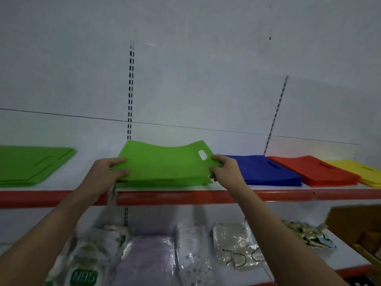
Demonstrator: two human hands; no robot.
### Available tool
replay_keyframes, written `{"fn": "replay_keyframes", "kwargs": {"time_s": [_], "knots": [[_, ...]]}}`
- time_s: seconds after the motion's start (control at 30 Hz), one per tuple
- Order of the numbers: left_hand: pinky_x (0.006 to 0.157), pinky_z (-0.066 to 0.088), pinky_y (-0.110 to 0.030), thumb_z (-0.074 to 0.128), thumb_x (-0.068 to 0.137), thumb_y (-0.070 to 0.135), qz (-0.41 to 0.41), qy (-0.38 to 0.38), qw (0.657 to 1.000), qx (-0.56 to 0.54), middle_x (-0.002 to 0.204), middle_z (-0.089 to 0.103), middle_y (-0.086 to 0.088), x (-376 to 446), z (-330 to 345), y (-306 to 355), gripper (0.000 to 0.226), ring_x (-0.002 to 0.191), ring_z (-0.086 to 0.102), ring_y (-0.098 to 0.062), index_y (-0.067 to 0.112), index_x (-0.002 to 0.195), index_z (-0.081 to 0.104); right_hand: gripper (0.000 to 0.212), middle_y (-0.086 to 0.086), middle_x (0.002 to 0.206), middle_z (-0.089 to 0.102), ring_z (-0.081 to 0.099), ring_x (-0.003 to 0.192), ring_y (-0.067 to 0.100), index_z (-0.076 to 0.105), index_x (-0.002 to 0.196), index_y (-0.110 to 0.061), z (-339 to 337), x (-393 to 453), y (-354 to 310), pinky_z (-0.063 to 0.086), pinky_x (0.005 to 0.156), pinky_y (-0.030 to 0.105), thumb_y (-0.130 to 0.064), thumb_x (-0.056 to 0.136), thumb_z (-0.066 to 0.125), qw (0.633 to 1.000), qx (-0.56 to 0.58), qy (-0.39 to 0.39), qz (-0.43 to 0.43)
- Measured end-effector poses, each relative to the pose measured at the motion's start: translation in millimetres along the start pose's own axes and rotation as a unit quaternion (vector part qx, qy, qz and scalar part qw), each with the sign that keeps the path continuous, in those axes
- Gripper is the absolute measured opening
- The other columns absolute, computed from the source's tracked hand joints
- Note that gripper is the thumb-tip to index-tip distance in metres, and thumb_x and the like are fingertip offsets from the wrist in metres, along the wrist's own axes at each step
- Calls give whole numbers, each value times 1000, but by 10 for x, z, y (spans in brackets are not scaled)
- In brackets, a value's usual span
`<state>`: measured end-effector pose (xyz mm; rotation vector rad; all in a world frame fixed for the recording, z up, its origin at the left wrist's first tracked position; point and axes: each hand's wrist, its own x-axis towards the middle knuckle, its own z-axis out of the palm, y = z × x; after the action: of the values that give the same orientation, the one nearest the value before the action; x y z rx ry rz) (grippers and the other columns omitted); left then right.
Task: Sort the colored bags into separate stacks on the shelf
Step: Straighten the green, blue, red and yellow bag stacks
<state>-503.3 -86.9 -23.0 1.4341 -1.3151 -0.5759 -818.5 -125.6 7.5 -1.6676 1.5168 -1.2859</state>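
A light green bag (165, 162) with an oval handle hole is lifted off a small green pile on the upper shelf (185, 196). My left hand (112, 170) pinches its left edge and my right hand (223, 168) pinches its right edge near the hole. A separate stack of green bags (33, 164) lies at the far left. To the right lie a blue stack (263, 170), a red stack (313, 169) and a yellow stack (362, 170), side by side.
The shelf has a red front lip and a white back wall with slotted uprights (131, 89). The lower shelf holds several plastic-wrapped packets (148, 256) and a cardboard box (356, 221) at the right.
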Motion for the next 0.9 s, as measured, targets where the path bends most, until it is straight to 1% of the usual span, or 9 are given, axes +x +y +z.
{"fn": "replay_keyframes", "kwargs": {"time_s": [0.1, 0.2, 0.4, 0.53, 0.6, 0.67, 0.73, 0.83, 0.9], "knots": [[89, 46, -30, 70, 86, 4, -19, 9, 998, 63, 125, 61, -18, 159, 7, -51, 45, 101, 63, -28, 3, 130, 60, 40, 6, 82, 59, 57, 55, 14, 52, 134, 1, 120, 283, 5, 49, 51, 21, 6, 95, 44, 998, -3, -49, 27], [93, 36, -23, 69, 87, 5, -31, 0, 992, 119, 136, 55, -19, 285, 32, -64, 47, 122, 54, -29, 0, 132, 57, 43, 6, 84, 57, 57, 61, 16, 47, 138, 3, 196, 461, 77, 50, 52, 20, 7, 96, 42, 995, -22, -91, 37], [105, 38, -31, 71, 87, 10, -70, -12, 981, 180, 143, 49, -17, 397, 53, -153, 54, 128, 50, -27, 2, 137, 53, 50, 8, 78, 59, 54, 63, 15, 48, 139, 2, 304, 689, 249, 48, 58, 24, 9, 90, 50, 980, -128, -151, 35], [94, 42, -25, 72, 87, 18, -87, -42, 965, 245, 143, 50, -14, 431, 142, -180, 62, 118, 57, -24, 6, 142, 47, 51, 16, 103, 62, 55, 79, 20, 49, 139, 4, 355, 769, 370, 45, 68, 30, 4, 87, 53, 972, -169, -158, 33], [99, 42, -27, 73, 86, 22, -87, -49, 956, 277, 144, 49, -14, 431, 187, -176, 65, 123, 54, -25, 7, 144, 45, 49, 22, 116, 62, 58, 90, 26, 50, 136, 6, 366, 781, 416, 47, 74, 32, 4, 87, 53, 969, -182, -159, 42], [105, 40, -32, 74, 85, 27, -86, -53, 947, 306, 146, 47, -15, 432, 217, -178, 69, 131, 47, -28, 8, 144, 44, 44, 24, 108, 64, 60, 87, 30, 53, 129, 12, 376, 813, 459, 50, 72, 35, 4, 86, 53, 965, -202, -160, 43], [108, 38, -35, 74, 84, 32, -89, -54, 940, 324, 147, 46, -14, 435, 241, -177, 71, 134, 43, -29, 10, 144, 45, 40, 22, 96, 64, 54, 78, 27, 55, 123, 15, 381, 852, 504, 43, 67, 33, 2, 85, 54, 958, -231, -163, 38], [108, 38, -36, 73, 84, 37, -92, -57, 932, 346, 146, 46, -14, 452, 264, -170, 72, 135, 40, -30, 11, 144, 45, 36, 23, 108, 64, 57, 82, 25, 59, 121, 8, 373, 877, 541, 46, 71, 33, -4, 87, 55, 945, -274, -176, 30], [108, 38, -35, 71, 85, 40, -94, -57, 926, 360, 147, 46, -14, 450, 280, -161, 73, 136, 39, -31, 13, 146, 43, 37, 17, 115, 61, 59, 96, 27, 59, 124, -2, 353, 886, 552, 51, 85, 35, -14, 89, 54, 929, -318, -187, 21]]}}
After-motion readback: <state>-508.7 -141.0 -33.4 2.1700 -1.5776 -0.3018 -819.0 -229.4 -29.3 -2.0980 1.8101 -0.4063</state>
